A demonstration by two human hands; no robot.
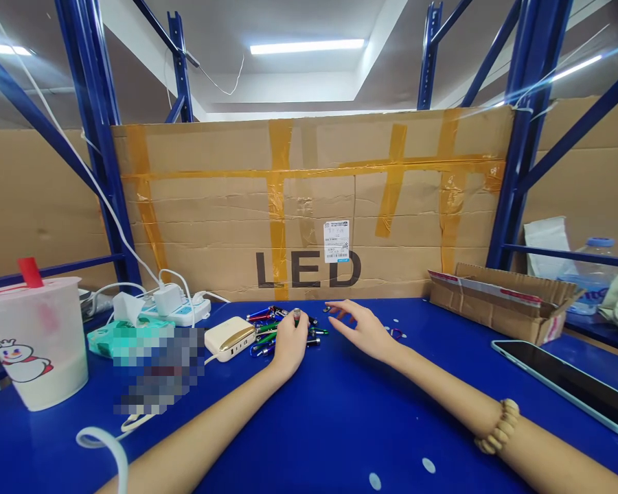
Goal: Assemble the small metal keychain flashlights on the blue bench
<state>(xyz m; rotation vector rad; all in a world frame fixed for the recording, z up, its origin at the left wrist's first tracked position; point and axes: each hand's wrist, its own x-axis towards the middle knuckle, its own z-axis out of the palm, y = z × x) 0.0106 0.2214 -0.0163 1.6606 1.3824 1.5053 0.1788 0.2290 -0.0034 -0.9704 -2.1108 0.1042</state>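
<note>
A heap of small coloured metal pen-like pieces with clips [268,328] lies on the blue table [340,412] in front of a large cardboard sheet marked LED [309,206]. My left hand [290,339] is curled over the heap's right side and pinches a small grey cylindrical piece [297,313] at its fingertips. My right hand [358,328] hovers just to the right with fingers spread and reaching left toward the heap; nothing is in it. A bead bracelet [499,427] circles my right forearm.
A plastic drink cup [33,339], a tissue pack [128,336], a white power strip with chargers [178,309] and a cream power bank [230,337] stand at the left. An open cardboard box [499,298] and a phone [566,384] lie at the right. Blue rack posts flank the table.
</note>
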